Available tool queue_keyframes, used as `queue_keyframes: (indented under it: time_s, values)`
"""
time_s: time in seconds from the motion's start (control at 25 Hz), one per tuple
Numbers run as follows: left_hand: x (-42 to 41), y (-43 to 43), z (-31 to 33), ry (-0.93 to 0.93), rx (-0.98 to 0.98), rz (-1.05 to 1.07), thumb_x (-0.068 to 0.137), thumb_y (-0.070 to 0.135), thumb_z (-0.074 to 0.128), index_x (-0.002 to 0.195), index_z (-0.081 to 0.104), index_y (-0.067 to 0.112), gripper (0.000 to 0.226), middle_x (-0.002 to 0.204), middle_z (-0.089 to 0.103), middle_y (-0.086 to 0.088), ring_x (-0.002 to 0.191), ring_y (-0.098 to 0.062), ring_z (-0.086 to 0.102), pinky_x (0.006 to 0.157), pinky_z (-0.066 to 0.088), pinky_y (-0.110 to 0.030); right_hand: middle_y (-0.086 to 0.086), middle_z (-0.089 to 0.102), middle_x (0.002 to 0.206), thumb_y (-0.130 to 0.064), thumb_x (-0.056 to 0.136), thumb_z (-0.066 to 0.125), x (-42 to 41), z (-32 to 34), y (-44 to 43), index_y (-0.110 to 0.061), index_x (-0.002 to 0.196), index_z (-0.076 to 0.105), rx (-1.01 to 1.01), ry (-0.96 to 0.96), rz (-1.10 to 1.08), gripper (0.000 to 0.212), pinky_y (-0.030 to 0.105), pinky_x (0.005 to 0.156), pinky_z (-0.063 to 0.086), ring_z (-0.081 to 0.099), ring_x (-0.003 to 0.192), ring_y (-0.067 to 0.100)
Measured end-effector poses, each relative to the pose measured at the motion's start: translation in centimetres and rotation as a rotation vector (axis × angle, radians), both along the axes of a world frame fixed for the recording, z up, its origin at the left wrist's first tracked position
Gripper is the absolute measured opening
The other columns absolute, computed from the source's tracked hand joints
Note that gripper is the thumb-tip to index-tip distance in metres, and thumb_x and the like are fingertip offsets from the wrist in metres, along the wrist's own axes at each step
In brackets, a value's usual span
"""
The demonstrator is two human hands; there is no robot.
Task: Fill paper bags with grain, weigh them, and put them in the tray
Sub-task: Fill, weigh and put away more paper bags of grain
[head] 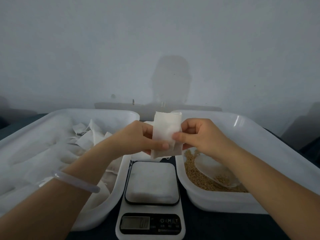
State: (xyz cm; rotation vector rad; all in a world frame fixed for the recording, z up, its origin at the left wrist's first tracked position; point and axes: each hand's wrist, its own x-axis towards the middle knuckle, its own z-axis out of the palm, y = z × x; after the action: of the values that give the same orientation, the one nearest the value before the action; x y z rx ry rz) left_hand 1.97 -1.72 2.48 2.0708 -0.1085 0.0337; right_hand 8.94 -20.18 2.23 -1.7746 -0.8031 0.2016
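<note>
Both hands hold one white bag (166,134) upright in the air, above the scale (152,184) — left hand (138,138) pinches its left edge, right hand (199,134) pinches its right edge. Left tray (52,116) holds bags; right tray (259,132) holds grain (199,177) and a scoop (213,168).

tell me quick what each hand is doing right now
left hand: pinching the paper bag at its left side
right hand: pinching the same bag at its right side

scale (152,183) between left tray (52,116) and right tray (259,129).
</note>
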Motion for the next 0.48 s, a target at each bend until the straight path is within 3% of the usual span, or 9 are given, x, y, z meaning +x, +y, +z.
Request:
queue_keyframes:
  time_s: [0.12, 0.2, 0.32, 0.4, 0.48]
  values:
    - [0.3, 0.8, -0.5, -0.051, 0.191, 0.098, 0.065, 0.019, 0.084, 0.049, 0.068, 0.031, 0.025, 0.052, 0.064, 0.015, 0.049, 0.005, 0.057, 0.049, 0.040, -0.004, -0.009, 0.073, 0.078, -0.021, 0.066, 0.082, -0.2, -0.4, 0.5, -0.027, 0.079, 0.067, -0.127, -0.103, 0.036, 0.021, 0.017, 0.064, 0.053, 0.068, 0.072, 0.003]
    - [0.0, 1.0, -0.8, -0.063, 0.365, 0.100, 0.063, 0.025, 0.084, 0.046, 0.063, 0.033, 0.028, 0.048, 0.058, 0.016, 0.047, 0.002, 0.052, 0.046, 0.035, -0.005, -0.009, 0.069, 0.068, -0.029, 0.065, 0.083, -0.6, -1.0, 1.3, -0.024, 0.075, 0.069, -0.324, -0.252, 0.020, 0.018, 0.012, 0.053, 0.044, 0.060, 0.060, -0.002]
    - [-0.2, 0.9, -1.6, -0.016, 0.701, 0.111, 0.067, 0.033, 0.080, 0.056, 0.060, 0.027, 0.024, 0.055, 0.055, 0.009, 0.054, -0.008, 0.052, 0.047, 0.036, -0.016, -0.004, 0.045, 0.049, -0.030, 0.068, 0.077, -1.2, -2.1, 2.8, -0.009, 0.055, 0.053, -0.594, -0.424, 0.043, 0.034, 0.018, 0.042, 0.024, 0.035, 0.045, 0.007]
    - [0.0, 0.6, -2.1, 0.037, 0.842, 0.097, 0.070, 0.033, 0.078, 0.065, 0.063, 0.016, 0.024, 0.063, 0.056, 0.002, 0.060, -0.013, 0.052, 0.054, 0.039, -0.023, -0.003, 0.036, 0.048, -0.027, 0.072, 0.071, -1.6, -2.3, 3.7, -0.015, 0.050, 0.037, -0.750, -0.513, 0.062, 0.043, 0.024, 0.045, 0.019, 0.030, 0.047, 0.011]
    - [0.0, 0.3, -2.3, 0.075, 0.896, 0.089, 0.071, 0.030, 0.078, 0.061, 0.057, 0.018, 0.026, 0.063, 0.053, 0.003, 0.060, -0.013, 0.050, 0.056, 0.039, -0.026, -0.003, 0.034, 0.050, -0.027, 0.074, 0.069, -1.6, -2.2, 4.1, -0.018, 0.051, 0.031, -0.871, -0.559, 0.066, 0.045, 0.027, 0.048, 0.015, 0.031, 0.048, 0.012]
